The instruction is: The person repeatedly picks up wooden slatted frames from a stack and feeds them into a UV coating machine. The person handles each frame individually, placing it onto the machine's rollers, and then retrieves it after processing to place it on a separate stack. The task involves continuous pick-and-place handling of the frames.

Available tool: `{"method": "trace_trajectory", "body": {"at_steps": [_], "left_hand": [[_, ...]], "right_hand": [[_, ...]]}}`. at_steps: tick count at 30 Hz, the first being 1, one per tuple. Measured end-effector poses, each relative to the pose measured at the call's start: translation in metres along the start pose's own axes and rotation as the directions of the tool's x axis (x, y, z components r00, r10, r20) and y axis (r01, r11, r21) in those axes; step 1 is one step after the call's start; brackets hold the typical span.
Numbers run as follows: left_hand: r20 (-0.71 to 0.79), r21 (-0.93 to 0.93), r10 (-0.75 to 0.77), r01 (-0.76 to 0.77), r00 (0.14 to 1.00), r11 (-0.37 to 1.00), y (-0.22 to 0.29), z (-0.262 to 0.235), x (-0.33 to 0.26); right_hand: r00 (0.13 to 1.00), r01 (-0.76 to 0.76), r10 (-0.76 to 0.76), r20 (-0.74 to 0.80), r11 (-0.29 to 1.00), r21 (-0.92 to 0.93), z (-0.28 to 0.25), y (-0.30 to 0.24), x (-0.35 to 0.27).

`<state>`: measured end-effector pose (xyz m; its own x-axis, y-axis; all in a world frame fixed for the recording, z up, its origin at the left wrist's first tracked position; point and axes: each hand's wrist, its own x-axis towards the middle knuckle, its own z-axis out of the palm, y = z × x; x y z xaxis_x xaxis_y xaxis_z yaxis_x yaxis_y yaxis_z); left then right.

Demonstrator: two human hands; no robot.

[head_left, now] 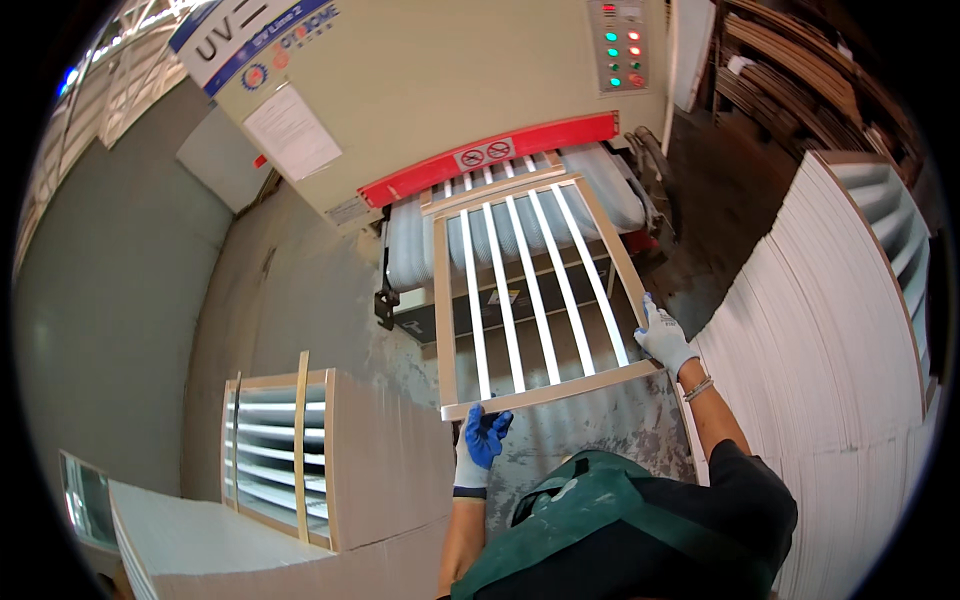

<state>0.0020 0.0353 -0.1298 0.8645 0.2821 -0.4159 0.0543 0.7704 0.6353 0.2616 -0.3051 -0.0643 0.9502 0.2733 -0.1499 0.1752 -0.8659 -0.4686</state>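
Note:
A slatted frame panel (447, 300) with a light-brown border and several white slats slopes from my hands up to the machine's roller conveyor (410, 250), its far end resting there. My left hand (482, 440), in a white glove with a blue palm, is palm up at the near left corner, fingers closed on the near rail. At the near right corner my right hand (665, 336), gloved too, grips the side rail; its fingertips are partly hidden. A second slatted frame (548, 176) lies just beyond, partly under the machine's red guard bar (570, 130).
The beige machine (440, 70) has a lit control panel (620, 50) at upper right. Tall stacks of panels stand close on my right (810, 310) and left (385, 460). Brown boards (800, 70) are piled at the far right. A grey wall (110, 270) borders the left.

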Motion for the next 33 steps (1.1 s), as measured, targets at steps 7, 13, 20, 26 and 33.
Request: {"method": "trace_trajectory", "body": {"at_steps": [7, 13, 20, 26, 33], "left_hand": [[0.072, 0.044, -0.005, 0.002, 0.997, 0.999, -0.004, -0.006, -0.015], [0.022, 0.008, -0.008, 0.007, 1.0, 1.0, -0.013, -0.028, -0.041], [-0.07, -0.077, 0.02, -0.025, 0.997, 0.997, -0.022, -0.061, -0.074], [-0.101, -0.066, 0.135, -0.142, 0.986, 0.988, -0.023, -0.079, -0.106], [-0.105, -0.132, 0.289, -0.301, 0.952, 0.944, -0.013, -0.109, -0.155]], "right_hand": [[0.999, 0.053, -0.053, -0.009, 0.998, 0.019, 0.022, 0.008, 0.039], [0.997, 0.058, -0.059, -0.047, 0.998, -0.04, 0.035, 0.007, 0.072], [0.995, 0.1, -0.093, -0.047, 0.982, 0.163, 0.032, 0.002, 0.109], [0.992, 0.027, -0.092, 0.083, 0.812, 0.583, 0.044, 0.012, 0.141], [0.976, 0.183, -0.215, 0.014, 0.86, 0.477, 0.075, 0.05, 0.239]]}}
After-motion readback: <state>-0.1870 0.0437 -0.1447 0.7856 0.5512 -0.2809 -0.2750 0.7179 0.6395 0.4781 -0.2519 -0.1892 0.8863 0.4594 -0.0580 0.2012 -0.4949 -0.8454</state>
